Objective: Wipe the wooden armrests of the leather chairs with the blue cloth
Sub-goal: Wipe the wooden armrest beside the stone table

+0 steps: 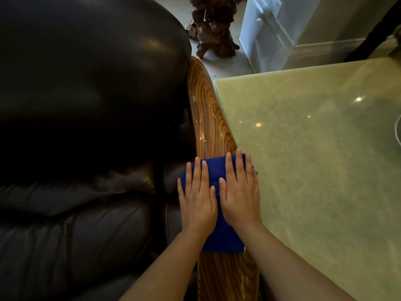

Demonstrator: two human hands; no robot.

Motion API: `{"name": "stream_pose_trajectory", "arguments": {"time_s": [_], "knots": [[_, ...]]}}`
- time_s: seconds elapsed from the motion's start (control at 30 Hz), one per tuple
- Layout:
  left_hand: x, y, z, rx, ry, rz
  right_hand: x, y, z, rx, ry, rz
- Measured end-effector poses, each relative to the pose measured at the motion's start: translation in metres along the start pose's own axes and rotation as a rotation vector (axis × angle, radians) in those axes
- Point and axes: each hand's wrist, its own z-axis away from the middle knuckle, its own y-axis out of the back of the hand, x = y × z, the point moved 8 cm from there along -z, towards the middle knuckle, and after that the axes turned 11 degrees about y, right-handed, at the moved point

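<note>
A dark leather chair [86, 105] fills the left half of the view. Its glossy, striped wooden armrest [206, 109] runs from the chair's back toward me along the right side. A folded blue cloth [217, 170] lies across the armrest. My left hand [198, 196] and my right hand [239, 192] lie side by side, flat on the cloth with straight fingers, pressing it onto the wood. Both forearms reach in from the bottom edge. The armrest under the cloth is hidden.
A pale green stone tabletop [314, 159] stands tight against the armrest's right side. A dark carved wooden sculpture [214, 27] stands on the floor beyond the chair. A white cabinet or door [264, 31] is at the back right.
</note>
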Motion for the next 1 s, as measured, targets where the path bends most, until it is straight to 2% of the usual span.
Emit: {"name": "stream_pose_trajectory", "arguments": {"time_s": [0.17,0.47,0.6,0.7,0.77,0.87,1.0], "knots": [[0.006,0.003,-0.027,-0.024,-0.01,0.007,0.004,-0.002,-0.026,-0.034,-0.007,-0.031],[0.019,0.012,-0.124,0.0,-0.033,-0.003,0.017,-0.011,-0.124,-0.098,-0.018,-0.114],[0.029,0.021,-0.169,-0.085,-0.003,-0.082,0.027,-0.021,-0.171,-0.221,-0.03,-0.133],[0.031,0.043,-0.171,-0.074,-0.099,-0.167,0.035,-0.011,-0.178,-0.234,-0.001,-0.176],[0.029,0.054,-0.157,-0.061,-0.182,-0.208,0.039,0.006,-0.167,-0.186,0.109,-0.201],[0.028,0.049,-0.148,-0.165,-0.191,-0.339,0.042,0.01,-0.153,-0.268,0.236,-0.193],[0.041,0.05,-0.163,-0.272,-0.129,-0.328,0.044,-0.002,-0.161,-0.412,0.19,-0.309]]}}
